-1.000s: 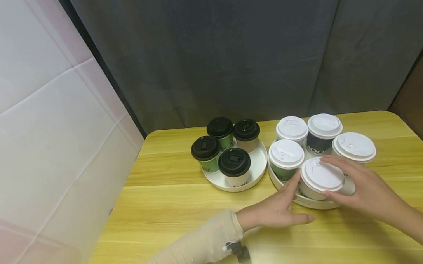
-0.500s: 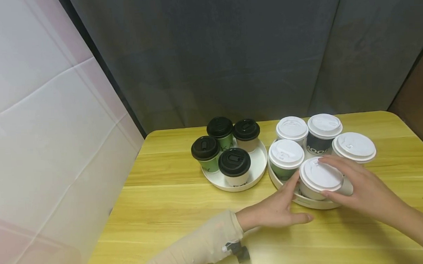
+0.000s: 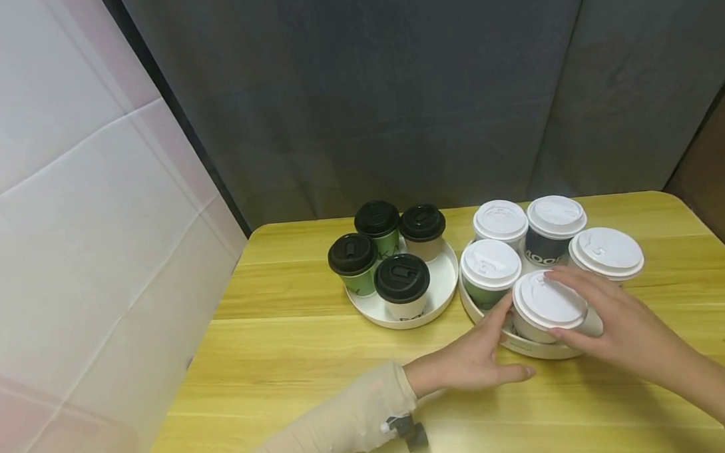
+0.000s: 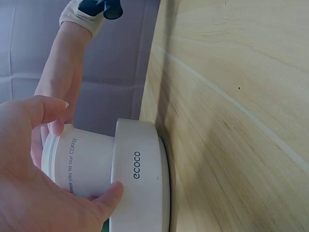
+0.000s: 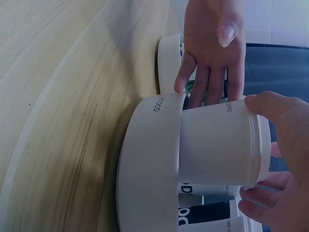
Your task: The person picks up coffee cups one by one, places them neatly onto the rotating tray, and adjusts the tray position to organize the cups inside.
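My right hand [image 3: 620, 324] holds a paper coffee cup with a white lid [image 3: 549, 300], its thumb and fingers round the lid. The cup stands upright at the front of the right-hand round white tray [image 3: 540, 349]. Beside the cup's left side, my left hand [image 3: 472, 361] reaches out with straight fingers and the thumb held apart. In the left wrist view, one of its fingers touches the wall of the tray [image 4: 137, 174], which is marked "ecoco". Printed words run along the white cup [image 5: 212, 145] in the right wrist view.
Several white-lidded cups share the right tray, among them a green one [image 3: 488, 269] and a dark-banded one [image 3: 551, 230]. On its left, a second round white tray [image 3: 445, 283] bears several black-lidded cups [image 3: 402, 285]. A dark curtain [image 3: 358, 106] hangs behind the wooden table [image 3: 295, 362].
The held cup and my right hand have shifted very slightly left. My left hand stays almost still, and the other cups have not moved.
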A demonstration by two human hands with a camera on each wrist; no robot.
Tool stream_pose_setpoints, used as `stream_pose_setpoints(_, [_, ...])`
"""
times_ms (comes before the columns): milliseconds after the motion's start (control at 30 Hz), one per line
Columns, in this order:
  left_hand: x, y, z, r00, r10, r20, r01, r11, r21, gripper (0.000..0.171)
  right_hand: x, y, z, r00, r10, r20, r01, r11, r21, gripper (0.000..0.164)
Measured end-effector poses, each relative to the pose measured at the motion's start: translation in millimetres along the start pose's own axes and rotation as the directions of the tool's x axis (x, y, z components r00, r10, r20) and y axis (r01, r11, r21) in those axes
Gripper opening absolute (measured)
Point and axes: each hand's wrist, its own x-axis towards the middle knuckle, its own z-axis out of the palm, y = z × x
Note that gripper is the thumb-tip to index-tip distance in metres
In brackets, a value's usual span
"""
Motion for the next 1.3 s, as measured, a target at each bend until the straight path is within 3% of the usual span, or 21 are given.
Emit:
stream_pose_setpoints(467, [-11.6,5.4,-2.9,0.993,-0.118,-0.025,0.12,0.991,0.065,0.099,-4,-5,-6,1.0,-0.019,-0.022,0.019,1.0,-0.011,0.095])
stream_pose_setpoints(667, [-20.3,9.8,-4.9,0.994,-0.103,-0.033,0.106,0.987,0.124,0.093,-8,-7,-12,0.999,-0.014,-0.04,0.014,1.0,-0.007,0.097])
stream_pose_setpoints(833, [-29.2,15.7,-4.3,0.994,-0.09,-0.056,0.101,0.966,0.24,0.086,-14,-8,-17,0.999,0.006,-0.045,-0.006,1.0,0.002,0.098])
stream_pose_setpoints(933, [-34.8,19.4,-1.4,0.995,-0.067,-0.077,0.091,0.927,0.365,0.08,-18,-7,-19,0.998,0.014,-0.059,-0.014,1.0,0.0,0.097])
stream_pose_setpoints(1100, [-40.9,24.0,5.3,0.995,0.014,-0.101,0.046,0.823,0.566,0.069,-27,-1,-20,0.993,-0.007,-0.117,0.006,1.0,-0.006,0.087])
stream_pose_setpoints(1200, [-41.4,25.4,9.5,0.992,0.083,-0.097,0.005,0.736,0.677,0.064,-31,3,-20,0.988,-0.033,-0.148,0.032,0.999,-0.007,0.077])
stream_pose_setpoints(1300, [-39.7,24.8,13.8,0.985,0.152,-0.081,-0.035,0.633,0.773,0.061,-35,8,-18,0.981,-0.068,-0.184,0.067,0.998,-0.013,0.076])
